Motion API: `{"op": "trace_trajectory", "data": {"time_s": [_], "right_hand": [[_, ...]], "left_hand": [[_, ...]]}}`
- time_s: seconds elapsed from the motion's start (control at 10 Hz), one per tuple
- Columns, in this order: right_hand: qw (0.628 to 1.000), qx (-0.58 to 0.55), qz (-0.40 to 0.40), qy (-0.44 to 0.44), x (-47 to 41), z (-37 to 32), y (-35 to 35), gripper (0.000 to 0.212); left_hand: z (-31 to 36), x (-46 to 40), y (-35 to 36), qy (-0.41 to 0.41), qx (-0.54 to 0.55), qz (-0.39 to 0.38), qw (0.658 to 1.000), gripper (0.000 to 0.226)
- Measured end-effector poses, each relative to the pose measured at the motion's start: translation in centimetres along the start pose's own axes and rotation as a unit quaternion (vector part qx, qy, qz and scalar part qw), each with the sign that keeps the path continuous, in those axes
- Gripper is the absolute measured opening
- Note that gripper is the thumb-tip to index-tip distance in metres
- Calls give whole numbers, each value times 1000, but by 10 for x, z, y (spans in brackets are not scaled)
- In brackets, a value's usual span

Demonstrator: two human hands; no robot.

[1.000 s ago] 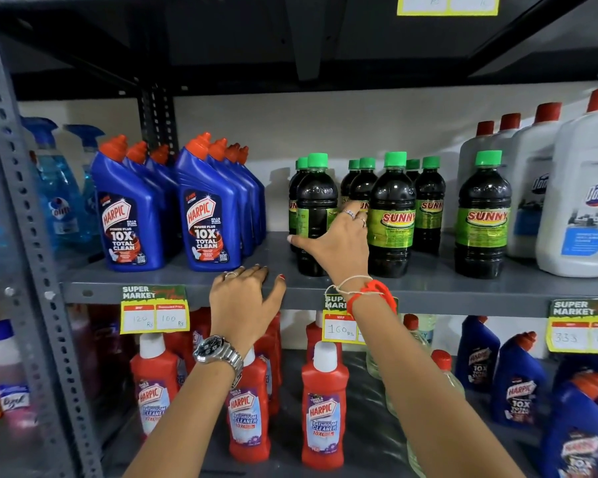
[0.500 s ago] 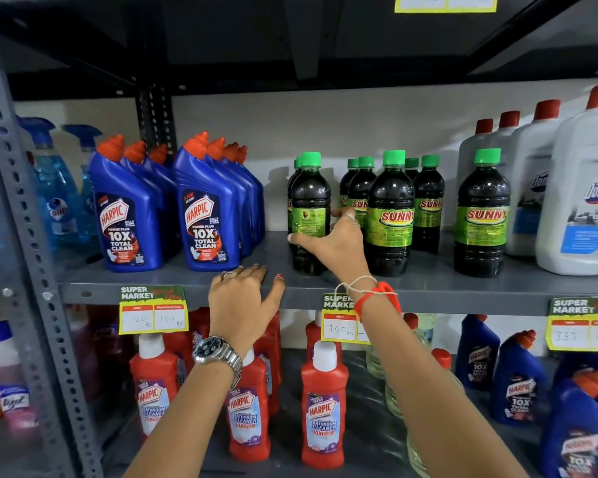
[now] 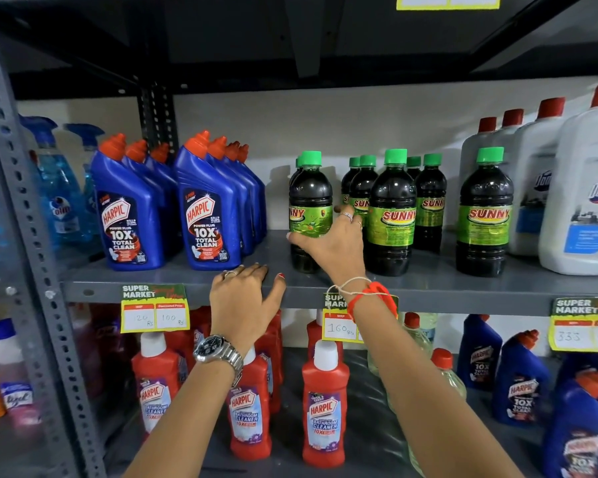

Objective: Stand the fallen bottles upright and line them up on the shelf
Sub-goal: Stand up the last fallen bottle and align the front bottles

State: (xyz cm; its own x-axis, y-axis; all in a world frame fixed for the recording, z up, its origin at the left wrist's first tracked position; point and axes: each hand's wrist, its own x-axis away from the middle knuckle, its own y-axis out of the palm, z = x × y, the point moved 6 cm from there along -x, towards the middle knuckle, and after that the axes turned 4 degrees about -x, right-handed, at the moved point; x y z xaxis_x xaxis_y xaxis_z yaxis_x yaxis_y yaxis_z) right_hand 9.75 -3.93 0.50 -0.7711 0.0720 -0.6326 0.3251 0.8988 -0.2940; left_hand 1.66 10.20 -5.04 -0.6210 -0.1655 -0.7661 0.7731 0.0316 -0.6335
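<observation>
We reach both arms forward. Our right hand (image 3: pixel 328 241) is wrapped around something, thumb to the left, fingers curled to the right. Our left hand (image 3: pixel 244 298) lies palm down, fingers bent, thumb spread, holding nothing.

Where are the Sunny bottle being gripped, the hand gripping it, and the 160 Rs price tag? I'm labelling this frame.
Sunny bottle (image 3: pixel 310 188): head view, on its dark shoulder above the label.
Right hand (image 3: pixel 328 244): head view, on the back of the hand.
160 Rs price tag (image 3: pixel 340 328): head view, on the white handwritten panel.
</observation>
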Motion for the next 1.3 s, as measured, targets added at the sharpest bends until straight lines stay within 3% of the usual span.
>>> {"op": "trace_trajectory", "data": {"time_s": [0.1, 0.2, 0.4, 0.6, 0.8, 1.1, 1.3], "right_hand": [[998, 45, 30, -19, 3, -7, -2, 89], [999, 32, 8, -6, -2, -4, -1, 75], [996, -43, -58, 47, -10, 6, -2, 66], [998, 28, -49, 5, 1, 0, 1, 91], [998, 17, -59, 4, 1, -1, 4, 70], [995, -36, -94, 21, -3, 6, 13, 72], [996, -70, -10, -48, 12, 1, -18, 76]], "left_hand": [[0, 0, 1, -2, -2, -3, 1000, 55], [0, -1, 1, -4, 1, -4, 1000, 53], [0, 0, 0, 1, 7, 4, 1000, 53], [1, 0, 0, -3, 0, -1, 1000, 52], [1, 0, -1, 0, 2, 4, 1000, 53], [1, 0, -1, 2, 2, 10, 1000, 55], [0, -1, 1, -1, 8, 14, 1000, 54]]}}
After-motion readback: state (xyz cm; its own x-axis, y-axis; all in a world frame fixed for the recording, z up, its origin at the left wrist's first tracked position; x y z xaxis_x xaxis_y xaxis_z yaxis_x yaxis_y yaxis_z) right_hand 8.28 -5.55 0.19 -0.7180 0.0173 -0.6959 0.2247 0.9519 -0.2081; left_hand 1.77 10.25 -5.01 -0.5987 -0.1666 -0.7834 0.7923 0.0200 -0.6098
